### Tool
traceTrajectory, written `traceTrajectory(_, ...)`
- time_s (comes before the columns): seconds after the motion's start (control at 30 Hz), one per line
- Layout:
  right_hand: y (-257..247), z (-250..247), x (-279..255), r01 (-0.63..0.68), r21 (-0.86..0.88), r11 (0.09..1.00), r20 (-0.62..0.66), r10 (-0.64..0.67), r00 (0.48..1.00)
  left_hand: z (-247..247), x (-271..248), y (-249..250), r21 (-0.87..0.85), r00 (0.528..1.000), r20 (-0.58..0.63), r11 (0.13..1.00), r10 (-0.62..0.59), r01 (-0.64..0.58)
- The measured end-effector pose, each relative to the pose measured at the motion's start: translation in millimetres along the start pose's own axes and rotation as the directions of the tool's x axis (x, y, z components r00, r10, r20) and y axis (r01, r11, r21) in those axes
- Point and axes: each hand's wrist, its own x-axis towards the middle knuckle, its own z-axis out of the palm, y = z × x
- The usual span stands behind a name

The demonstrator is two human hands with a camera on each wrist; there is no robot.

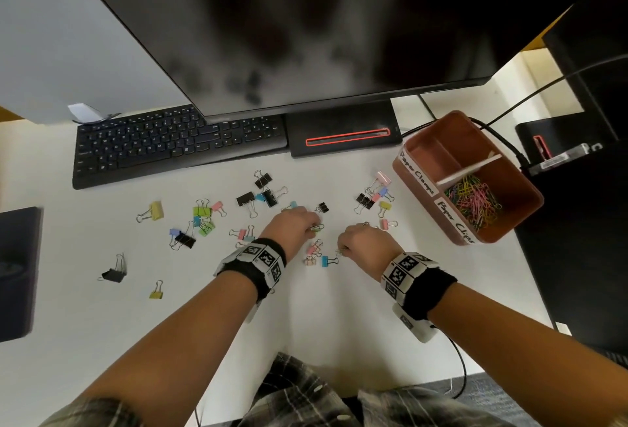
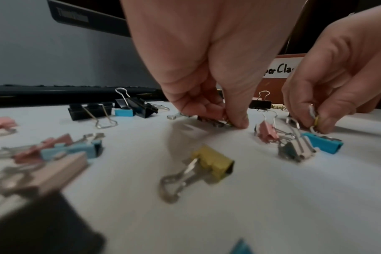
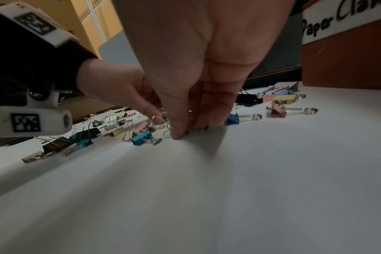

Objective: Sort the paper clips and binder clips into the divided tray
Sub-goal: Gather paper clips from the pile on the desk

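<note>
Several coloured and black binder clips [image 1: 200, 219] lie scattered over the white desk [image 1: 306, 307]. My left hand [image 1: 315, 227] pinches a yellowish paper clip [image 1: 318, 228] down at the desk surface; its fingertips [image 2: 239, 122] touch the desk. My right hand [image 1: 341, 251] pinches paper clips [image 2: 316, 120], one yellow and one pale, just above a blue binder clip [image 2: 325, 144]. At the right stands the brown divided tray [image 1: 424, 141], labelled "Paper Clamps" and "Paper Clips". Its near compartment holds a heap of coloured paper clips [image 1: 472, 202]; the far one shows only bare floor.
A black keyboard [image 1: 176, 144] and the monitor [image 1: 289, 35] with its stand base [image 1: 343, 136] line the back of the desk. A black cable [image 1: 503, 141] runs behind the tray. A dark pad [image 1: 17, 273] lies at the left edge.
</note>
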Motion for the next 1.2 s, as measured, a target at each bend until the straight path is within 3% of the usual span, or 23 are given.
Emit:
traceTrajectory(0.1,2.4,4.3,-2.5,-0.006,-0.012,1.0,-0.046,0.006,0.999,2.1,4.6,5.0,-0.001,1.0,-0.027,1.0,-0.011,0.011)
traceTrajectory(0.37,3.5,13.3,-3.6,0.019,-0.065,0.998,-0.085,-0.024,0.996,8.6,15.7,9.9,0.128,0.997,0.045,0.99,-0.057,0.051)
traceTrajectory(0.5,8.5,-5.1,-14.6,0.013,0.107,0.994,-0.116,0.0,0.993,10.5,12.4,9.4,0.221,0.997,0.062,0.975,-0.039,0.024)
traceTrajectory(0.57,17.2,-26.1,-30.1,0.006,0.211,0.977,-0.197,0.037,0.98,3.1,7.6,15.9,0.16,0.999,0.034,0.987,-0.021,0.015)
traceTrajectory(0.67,44.0,-60.6,-64.1,-0.013,0.243,0.97,-0.352,0.101,0.931,-22.2,3.0,48.3,0.002,0.99,-0.084,0.994,0.109,-0.109)
traceTrajectory(0.73,69.7,-77.8,-88.1,-0.102,0.264,0.959,-0.412,0.207,0.887,-40.0,8.0,84.5,-0.056,0.962,-0.172,0.972,0.214,-0.227)
traceTrajectory(0.83,109.5,-89.5,-115.4,-0.22,0.394,0.892,-0.504,0.41,0.76,-49.0,30.2,150.7,-0.171,0.909,-0.261,0.911,0.324,-0.374)
traceTrajectory(0.9,129.3,-90.5,-122.5,-0.289,0.404,0.868,-0.522,0.478,0.706,-39.5,50.5,192.2,-0.233,0.901,-0.288,0.889,0.323,-0.393)
traceTrajectory(1.03,148.2,-90.0,-116.0,-0.408,0.414,0.814,-0.36,0.558,0.748,-12.1,78.9,236.5,-0.184,0.957,-0.165,0.946,0.239,-0.268)
traceTrajectory(1.1,151.8,-88.0,-113.4,-0.433,0.432,0.791,-0.275,0.573,0.772,-9.0,77.7,238.6,-0.154,0.959,-0.152,0.952,0.24,-0.263)
traceTrajectory(1.2,143.0,-85.8,-111.5,-0.308,0.397,0.865,-0.426,0.47,0.773,-19.2,49.7,218.6,-0.236,0.907,-0.313,0.902,0.281,-0.361)
